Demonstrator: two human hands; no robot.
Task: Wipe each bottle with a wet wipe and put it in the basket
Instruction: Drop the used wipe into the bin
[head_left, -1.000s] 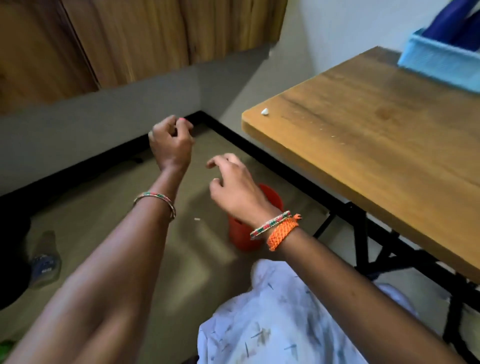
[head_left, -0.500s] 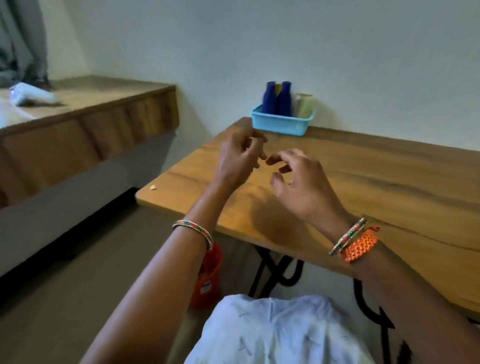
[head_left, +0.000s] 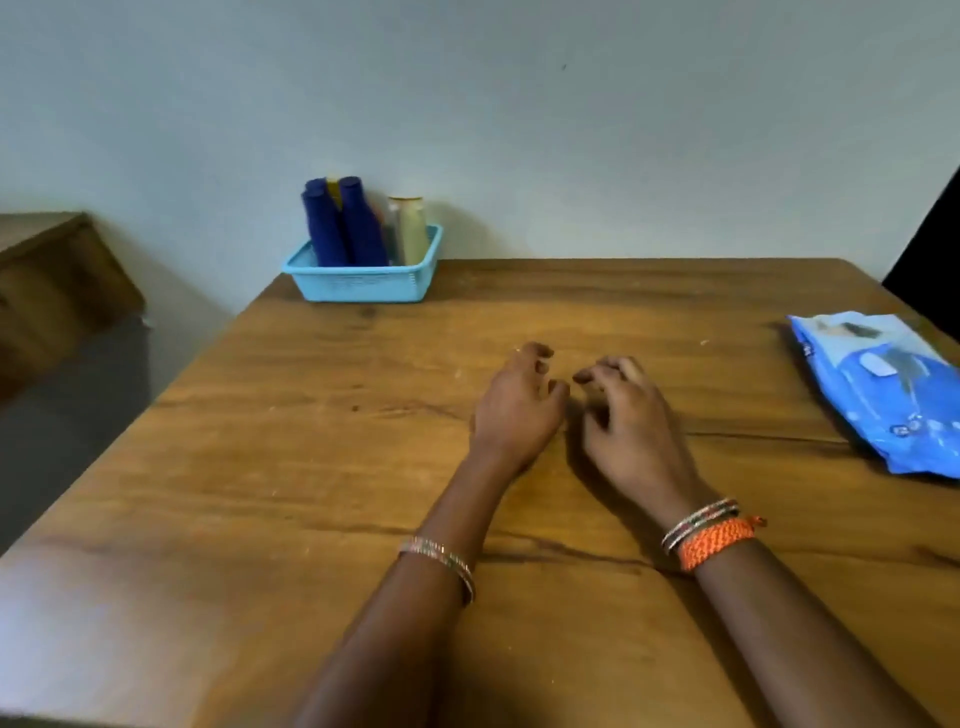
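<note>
I see two hands low over the middle of the table (head_left: 260, 467), close together but not touching. The left hand (head_left: 514, 410) has its fingers loosely curled and holds nothing. The right hand (head_left: 631, 421) looks the same, with its fingers bent a little and nothing in them. I cannot tell if the fingertips touch the wood or hang just above it. The left wrist wears thin bangles (head_left: 441, 558). The right wrist wears thin bangles too, and next to them an orange band (head_left: 717, 543) made of thread. Both arms reach in from the bottom of the view. To the right of the hands, near the edge of the table, lies a blue pack of wet wipes (head_left: 878, 389). It lies flat and is well apart from the hands. At the far side of the table, up against the wall (head_left: 571, 130), sits a light blue basket (head_left: 358, 283). The bottles are in it. Two dark blue bottles (head_left: 343, 223) stand side by side at the left of the basket, with a bit of something yellow showing between their tops. A pale bottle (head_left: 413, 228) stands at the right of the basket. To the far left, past the table, I see part of a brown wooden counter (head_left: 52, 265).
</note>
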